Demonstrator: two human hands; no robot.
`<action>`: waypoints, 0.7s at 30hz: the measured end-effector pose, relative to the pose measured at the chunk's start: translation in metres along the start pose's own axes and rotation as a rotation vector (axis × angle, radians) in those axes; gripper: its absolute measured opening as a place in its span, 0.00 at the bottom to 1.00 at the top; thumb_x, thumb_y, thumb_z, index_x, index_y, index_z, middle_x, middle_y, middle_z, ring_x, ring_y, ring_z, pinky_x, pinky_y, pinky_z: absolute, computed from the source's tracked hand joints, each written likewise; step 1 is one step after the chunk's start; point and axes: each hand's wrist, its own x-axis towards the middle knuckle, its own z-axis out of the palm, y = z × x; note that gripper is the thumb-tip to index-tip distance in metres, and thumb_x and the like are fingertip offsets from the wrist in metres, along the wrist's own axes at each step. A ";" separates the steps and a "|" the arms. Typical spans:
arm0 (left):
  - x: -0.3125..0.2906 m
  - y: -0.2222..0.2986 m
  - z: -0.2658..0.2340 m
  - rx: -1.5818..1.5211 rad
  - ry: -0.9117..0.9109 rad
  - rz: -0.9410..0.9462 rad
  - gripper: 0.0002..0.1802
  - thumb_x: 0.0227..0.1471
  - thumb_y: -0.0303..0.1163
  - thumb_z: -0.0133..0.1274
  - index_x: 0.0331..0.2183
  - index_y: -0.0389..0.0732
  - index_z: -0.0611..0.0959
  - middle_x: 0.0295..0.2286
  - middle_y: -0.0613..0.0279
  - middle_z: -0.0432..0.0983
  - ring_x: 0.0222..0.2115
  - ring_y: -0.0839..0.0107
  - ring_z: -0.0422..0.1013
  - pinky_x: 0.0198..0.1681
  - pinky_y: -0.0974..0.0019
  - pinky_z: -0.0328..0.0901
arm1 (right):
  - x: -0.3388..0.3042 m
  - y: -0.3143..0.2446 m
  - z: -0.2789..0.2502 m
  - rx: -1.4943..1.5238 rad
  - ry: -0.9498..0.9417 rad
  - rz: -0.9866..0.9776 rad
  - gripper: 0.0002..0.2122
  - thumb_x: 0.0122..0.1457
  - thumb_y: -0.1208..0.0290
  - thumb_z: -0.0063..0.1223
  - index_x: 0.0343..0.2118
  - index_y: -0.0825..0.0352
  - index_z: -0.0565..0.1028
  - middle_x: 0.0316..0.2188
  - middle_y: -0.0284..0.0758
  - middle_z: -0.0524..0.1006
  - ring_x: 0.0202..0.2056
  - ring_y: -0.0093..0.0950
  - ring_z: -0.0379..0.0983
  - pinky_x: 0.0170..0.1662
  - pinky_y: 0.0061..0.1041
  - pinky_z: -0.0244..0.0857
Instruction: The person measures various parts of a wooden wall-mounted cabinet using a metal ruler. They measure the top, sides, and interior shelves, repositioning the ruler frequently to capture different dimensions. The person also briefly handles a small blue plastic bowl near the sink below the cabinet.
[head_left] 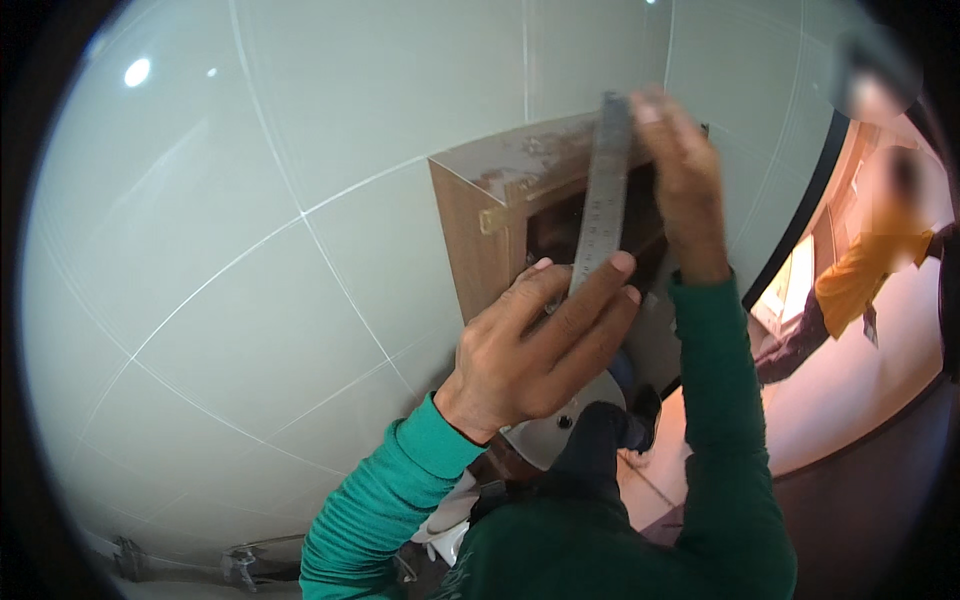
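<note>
A grey metal ruler point(606, 195) with graduation marks stands at a slight tilt in front of a wooden cabinet point(466, 235) on the wall. My left hand point(545, 345) pinches its lower end between thumb and fingers. At the upper end, my right hand point(685, 185) has its fingertips closed against the ruler's edge, somewhat blurred. The cabinet's top is stained and dusty, and its dark front opening is partly covered by the ruler and both hands. A small yellowish patch point(492, 220) shows on the cabinet's side near the upper corner.
Large pale tiles point(350, 200) cover the wall behind. Below my hands is a white washbasin point(540, 440), with a white fixture point(448, 540) lower left. To the right, past a dark-edged opening, a person in a yellow top point(865, 275) stands in a lit area.
</note>
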 end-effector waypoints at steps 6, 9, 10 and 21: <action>-0.020 0.033 0.001 -0.165 -0.201 0.123 0.22 0.44 0.28 0.66 0.45 0.45 0.86 0.52 0.62 0.80 0.44 0.63 0.76 0.47 0.63 0.74 | -0.100 -0.035 -0.053 0.869 -0.173 0.381 0.18 0.72 0.62 0.47 0.58 0.68 0.72 0.42 0.41 0.82 0.42 0.31 0.82 0.44 0.35 0.80; -0.048 0.017 -0.013 -0.127 0.000 -0.274 0.36 0.49 0.39 0.68 0.57 0.37 0.75 0.58 0.48 0.71 0.56 0.53 0.68 0.59 0.56 0.66 | -0.131 -0.030 -0.088 0.911 0.052 0.263 0.17 0.72 0.63 0.46 0.57 0.67 0.72 0.36 0.35 0.81 0.38 0.29 0.82 0.42 0.36 0.80; -0.058 0.012 -0.012 -0.142 0.128 -0.516 0.44 0.50 0.44 0.69 0.61 0.34 0.70 0.60 0.42 0.66 0.61 0.49 0.64 0.63 0.54 0.62 | -0.143 -0.031 -0.108 0.840 0.175 0.256 0.16 0.73 0.63 0.45 0.57 0.66 0.72 0.33 0.30 0.78 0.36 0.26 0.79 0.39 0.33 0.77; -0.090 -0.030 0.041 -0.052 -0.170 -0.536 0.61 0.51 0.50 0.68 0.68 0.24 0.51 0.66 0.26 0.49 0.68 0.35 0.47 0.69 0.45 0.46 | -0.304 -0.003 -0.198 0.142 0.894 0.717 0.11 0.67 0.67 0.55 0.49 0.65 0.76 0.23 0.27 0.72 0.21 0.20 0.68 0.24 0.23 0.66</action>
